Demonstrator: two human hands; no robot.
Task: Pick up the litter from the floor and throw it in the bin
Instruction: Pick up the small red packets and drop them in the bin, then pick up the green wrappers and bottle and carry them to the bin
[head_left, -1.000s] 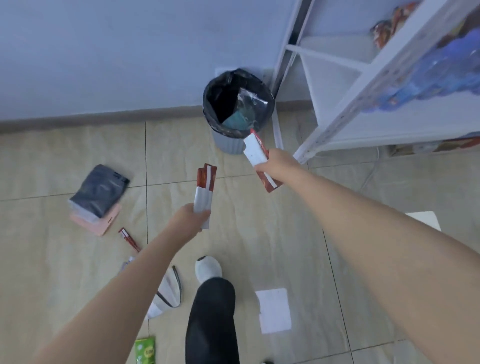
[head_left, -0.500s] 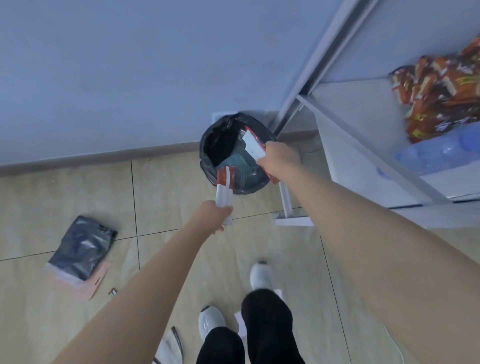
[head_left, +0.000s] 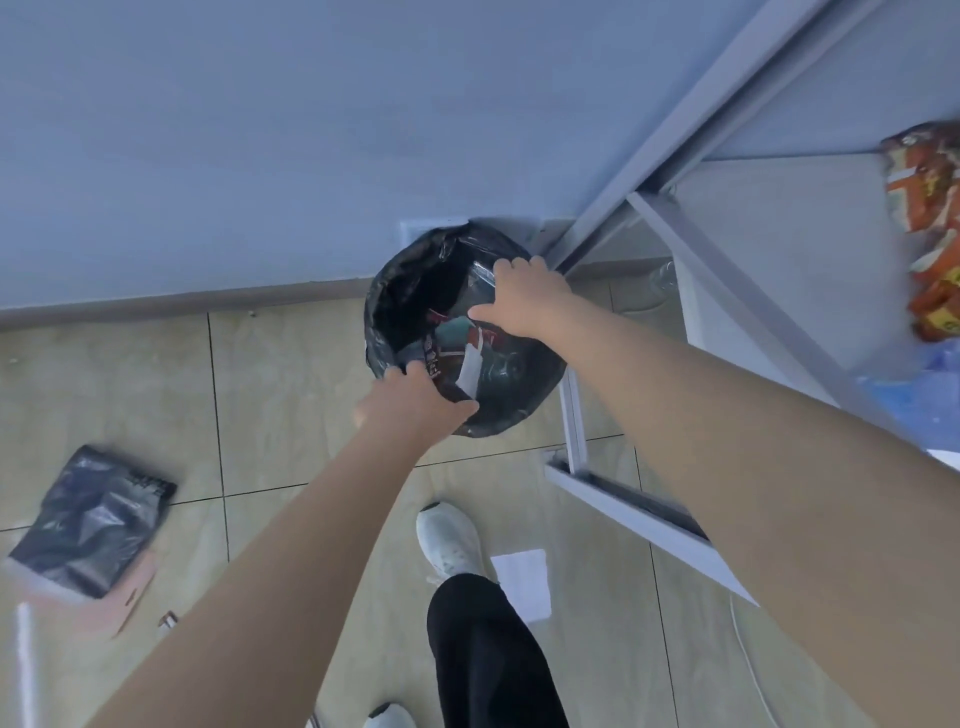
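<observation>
Both my hands are over the bin (head_left: 498, 410), fingers spread and empty: left hand (head_left: 415, 402) at its near rim, right hand (head_left: 524, 301) farther in. Red-and-white wrappers (head_left: 457, 358) lie inside between them.

Empty hands (head_left: 524, 299) over bin (head_left: 384, 312)

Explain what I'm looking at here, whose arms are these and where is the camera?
No machine here: the arms belong to a person wearing a camera on the head, looking down. Both hands are over a bin lined with a black bag. The right hand is spread open, holding nothing. The left hand is at the near rim; a red and white wrapper lies just past its fingers, and I cannot tell whether it is still gripped. On the tiled floor remain a dark pouch on something pink, and a white paper beside the white shoe. A white shelf rack stands on the right.
</observation>
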